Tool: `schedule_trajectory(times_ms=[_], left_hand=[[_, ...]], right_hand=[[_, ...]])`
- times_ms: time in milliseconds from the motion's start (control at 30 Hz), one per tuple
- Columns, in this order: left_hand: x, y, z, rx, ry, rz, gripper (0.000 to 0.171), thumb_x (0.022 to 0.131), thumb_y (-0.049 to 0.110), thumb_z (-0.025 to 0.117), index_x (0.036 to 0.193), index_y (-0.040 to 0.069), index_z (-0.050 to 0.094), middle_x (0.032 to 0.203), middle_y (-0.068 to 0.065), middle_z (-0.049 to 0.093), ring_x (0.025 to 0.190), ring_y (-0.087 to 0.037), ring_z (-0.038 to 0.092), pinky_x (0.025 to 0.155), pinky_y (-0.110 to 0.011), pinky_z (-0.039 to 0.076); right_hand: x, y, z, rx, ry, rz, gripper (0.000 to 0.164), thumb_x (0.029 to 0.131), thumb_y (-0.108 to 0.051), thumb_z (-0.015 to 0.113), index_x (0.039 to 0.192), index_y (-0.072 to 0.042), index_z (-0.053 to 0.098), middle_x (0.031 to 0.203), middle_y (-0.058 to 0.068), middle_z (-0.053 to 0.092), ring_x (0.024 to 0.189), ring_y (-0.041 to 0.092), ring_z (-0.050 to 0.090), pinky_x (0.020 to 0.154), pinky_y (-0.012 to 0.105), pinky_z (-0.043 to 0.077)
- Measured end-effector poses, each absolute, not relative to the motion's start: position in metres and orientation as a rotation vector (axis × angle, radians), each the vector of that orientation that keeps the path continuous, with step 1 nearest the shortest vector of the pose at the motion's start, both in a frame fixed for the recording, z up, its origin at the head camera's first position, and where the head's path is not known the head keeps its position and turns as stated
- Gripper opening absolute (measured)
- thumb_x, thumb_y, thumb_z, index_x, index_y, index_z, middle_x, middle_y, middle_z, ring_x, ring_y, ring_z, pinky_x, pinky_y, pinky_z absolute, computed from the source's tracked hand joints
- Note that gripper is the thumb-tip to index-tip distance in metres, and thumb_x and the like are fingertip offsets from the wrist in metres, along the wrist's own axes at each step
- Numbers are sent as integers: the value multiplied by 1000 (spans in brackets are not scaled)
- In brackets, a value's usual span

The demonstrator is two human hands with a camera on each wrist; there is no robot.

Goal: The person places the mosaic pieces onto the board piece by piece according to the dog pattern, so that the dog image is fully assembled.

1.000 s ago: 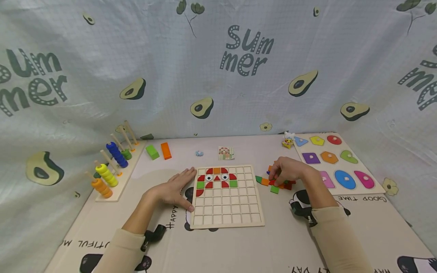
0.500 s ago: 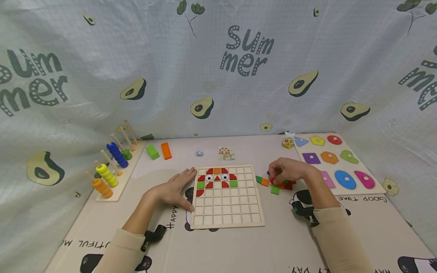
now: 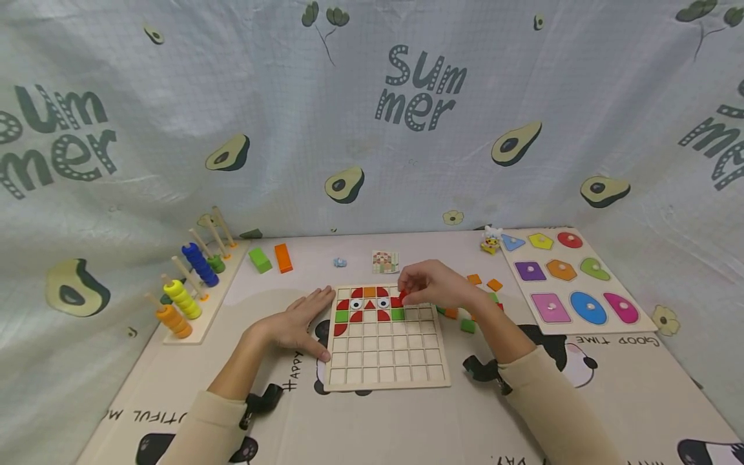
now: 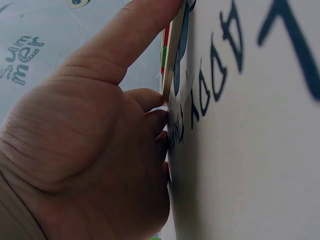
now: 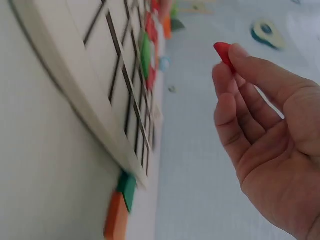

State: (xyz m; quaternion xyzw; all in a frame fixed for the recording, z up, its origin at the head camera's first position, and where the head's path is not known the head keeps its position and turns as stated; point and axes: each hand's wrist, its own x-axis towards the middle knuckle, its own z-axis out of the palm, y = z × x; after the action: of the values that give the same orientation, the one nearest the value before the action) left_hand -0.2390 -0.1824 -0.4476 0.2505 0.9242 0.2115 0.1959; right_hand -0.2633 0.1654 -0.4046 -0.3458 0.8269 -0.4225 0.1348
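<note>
A wooden grid board (image 3: 378, 358) lies on the table with red, green, orange and eye-marked tiles set in its upper left squares. My left hand (image 3: 296, 321) rests beside its left edge, fingers straight, thumb and fingertips right at the frame. In the left wrist view, the left hand (image 4: 95, 130) touches the board's side edge. Over the upper right part of the board, my right hand (image 3: 433, 284) pinches a small red tile (image 5: 224, 54) between thumb and forefinger. That tile is held clear above the grid in the right wrist view.
Loose tiles (image 3: 467, 325) lie right of the board. A small pattern card (image 3: 385, 261) is behind it. A shape puzzle (image 3: 552, 307) lies at right, a toy figure (image 3: 491, 239) near it. Left are a peg stacker (image 3: 203, 316), a green block (image 3: 259, 259) and an orange block (image 3: 283, 258).
My right hand has moved left from the loose tiles to above the board, carrying a red tile. More loose tiles show where it was. The left hand has not moved.
</note>
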Motion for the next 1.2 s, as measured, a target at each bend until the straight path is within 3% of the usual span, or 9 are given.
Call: schedule_trajectory(times_ms=[233,567,933,1200], left_hand=[[-240,-184,-447,754,2587,592,131,57,67,80,156,20,9,162,1,3,148,-21,-2,118,-50,3],[-239,-184,-445,739,2573,592,130,57,67,79,156,22,8,162,3,2,148,-20,-3,118,-52,2],[-240,-185,-445,765,2568,597,129,58,66,79,156,21,8,162,1,3,148,-20,-3,118,-51,1],[-240,-185,-447,731,2568,604,130,56,67,80,156,24,8,162,4,1,148,-20,-4,118,-52,1]], right_hand=[[-269,115,-417,-1133,2355,-1079,16,87,-9,70,103,-6,73,92,-7,70,80,11,63,75,27,55],[-269,69,-424,-1246,2366,-899,14,85,-9,73,98,-11,74,88,-5,70,73,6,59,67,21,52],[-261,55,-422,-1297,2455,-603,14,85,-8,71,96,-15,76,89,-10,67,78,3,57,72,17,49],[-251,52,-421,-1379,2610,-362,18,85,-12,72,98,-22,76,90,-14,69,81,0,58,76,21,50]])
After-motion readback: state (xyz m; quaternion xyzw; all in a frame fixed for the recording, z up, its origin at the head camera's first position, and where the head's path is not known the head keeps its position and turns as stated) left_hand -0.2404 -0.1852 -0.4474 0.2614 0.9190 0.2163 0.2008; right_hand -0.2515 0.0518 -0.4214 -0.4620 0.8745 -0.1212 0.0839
